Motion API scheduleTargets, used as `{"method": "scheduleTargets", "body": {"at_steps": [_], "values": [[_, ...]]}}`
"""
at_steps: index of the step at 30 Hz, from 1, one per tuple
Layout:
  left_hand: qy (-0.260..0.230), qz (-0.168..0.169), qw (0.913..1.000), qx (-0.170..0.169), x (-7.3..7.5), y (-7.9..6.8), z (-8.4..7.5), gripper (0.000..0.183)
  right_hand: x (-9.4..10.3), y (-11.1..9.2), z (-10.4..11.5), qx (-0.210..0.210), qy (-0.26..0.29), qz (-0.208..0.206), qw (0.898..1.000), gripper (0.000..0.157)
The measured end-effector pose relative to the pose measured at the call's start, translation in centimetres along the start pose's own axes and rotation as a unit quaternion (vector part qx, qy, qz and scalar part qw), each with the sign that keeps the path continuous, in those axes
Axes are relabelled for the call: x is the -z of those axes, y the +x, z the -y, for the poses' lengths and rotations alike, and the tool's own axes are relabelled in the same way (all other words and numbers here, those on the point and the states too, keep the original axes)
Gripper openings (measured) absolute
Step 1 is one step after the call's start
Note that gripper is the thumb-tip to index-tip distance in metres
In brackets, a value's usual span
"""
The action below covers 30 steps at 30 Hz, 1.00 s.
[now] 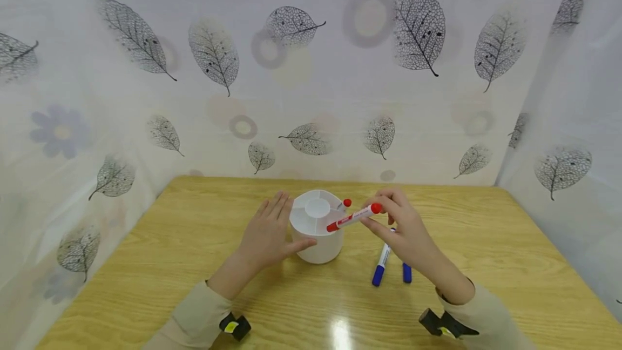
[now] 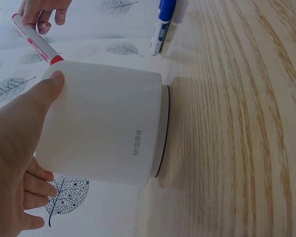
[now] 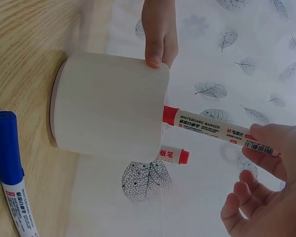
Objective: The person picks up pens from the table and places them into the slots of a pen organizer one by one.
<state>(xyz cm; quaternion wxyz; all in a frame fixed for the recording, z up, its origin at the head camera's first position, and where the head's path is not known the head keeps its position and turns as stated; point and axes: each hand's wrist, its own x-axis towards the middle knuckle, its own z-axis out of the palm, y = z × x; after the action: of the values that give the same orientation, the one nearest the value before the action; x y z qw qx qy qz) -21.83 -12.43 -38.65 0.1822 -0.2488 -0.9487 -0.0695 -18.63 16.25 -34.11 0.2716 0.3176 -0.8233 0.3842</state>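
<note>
Red-tipped, a marker (image 1: 356, 216) was pinched by the right hand (image 1: 407, 228) at the mouth of the white holder (image 1: 318, 251), which was braced by the spread left hand (image 1: 267, 234); a steeper marker angle seemed best.

A right hand (image 1: 405, 228) is pinching a white, red-ended marker pen (image 1: 355, 217) over a round, white, divided holder (image 1: 320, 251).
The left hand (image 1: 269, 235) is resting against the holder, its thumb lying across the near wall; a second red-ended white marker (image 1: 347, 203) is leaning out on the right. A blue-ended white marker (image 1: 383, 259) and another blue-ended marker (image 1: 407, 273), partly hidden by the right hand, are lying on the yellowish wood-grain table (image 1: 194, 239); pale leaf-printed sheeting (image 1: 320, 88) is hanging behind.
</note>
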Motion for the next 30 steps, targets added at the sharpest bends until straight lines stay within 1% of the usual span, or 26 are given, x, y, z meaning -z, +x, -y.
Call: {"method": "scheduleTargets", "body": {"at_steps": [6,10,16,19,25,28,30], "values": [[-0.003,0.004,1.0000,0.003,0.1,0.0,0.0,0.104,0.0,-0.1,-0.2,-0.009,-0.038,0.034,0.999,0.021],[-0.005,0.003,1.0000,0.002,0.1,0.1,0.0,0.104,0.1,-0.1,-0.4,-0.013,-0.048,0.036,0.998,0.017],[-0.005,0.001,1.0000,0.002,0.1,0.1,0.0,0.104,0.0,0.0,-0.5,-0.017,-0.043,0.041,0.998,0.010],[-0.004,-0.001,1.0000,0.001,0.2,0.1,0.0,0.103,0.0,0.0,-0.5,-0.026,-0.043,0.052,0.997,0.012],[-0.003,0.000,1.0000,0.000,0.1,0.0,0.0,0.104,0.7,0.1,-0.6,-0.067,-0.063,0.073,0.993,0.019],[-0.003,0.001,1.0000,0.001,0.0,0.0,0.0,0.104,1.4,0.2,-1.1,-0.079,-0.081,0.067,0.991,0.021],[-0.004,0.002,1.0000,0.001,0.0,0.0,0.0,0.104,1.9,0.3,-1.7,-0.078,-0.097,0.054,0.991,0.021]]}}
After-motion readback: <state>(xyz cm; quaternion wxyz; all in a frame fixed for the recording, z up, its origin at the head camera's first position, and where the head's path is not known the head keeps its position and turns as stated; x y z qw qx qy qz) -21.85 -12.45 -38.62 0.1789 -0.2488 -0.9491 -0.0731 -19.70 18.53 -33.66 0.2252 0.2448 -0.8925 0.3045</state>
